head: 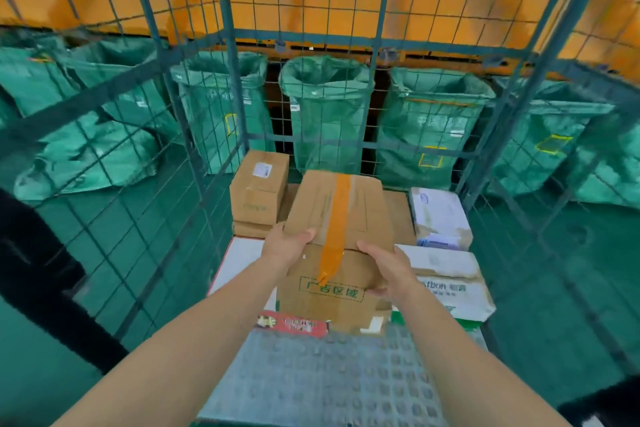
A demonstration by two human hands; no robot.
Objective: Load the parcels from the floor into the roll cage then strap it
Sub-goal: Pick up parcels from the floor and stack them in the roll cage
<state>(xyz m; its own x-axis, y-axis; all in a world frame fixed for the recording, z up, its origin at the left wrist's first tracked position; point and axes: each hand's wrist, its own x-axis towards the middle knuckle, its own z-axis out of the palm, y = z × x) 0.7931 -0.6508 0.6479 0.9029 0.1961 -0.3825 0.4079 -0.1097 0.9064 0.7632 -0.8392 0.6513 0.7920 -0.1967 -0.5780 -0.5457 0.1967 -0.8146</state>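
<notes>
I hold a brown cardboard parcel (341,218) with a strip of orange tape inside the green wire roll cage (228,55). My left hand (285,246) grips its near left corner, thumb on top. My right hand (386,269) grips its near right side. The parcel sits above other parcels on the cage floor: a small brown box (259,189) at the back left, a white parcel (440,215) at the back right, a white printed carton (457,284) at the right, and a flat white box (239,260) at the left.
The cage's studded grey floor plate (322,378) is bare in front. Open green sacks (327,111) stand in a row behind the cage under an orange wall. More green sacks (86,152) lie left of the cage. The floor (554,315) is green.
</notes>
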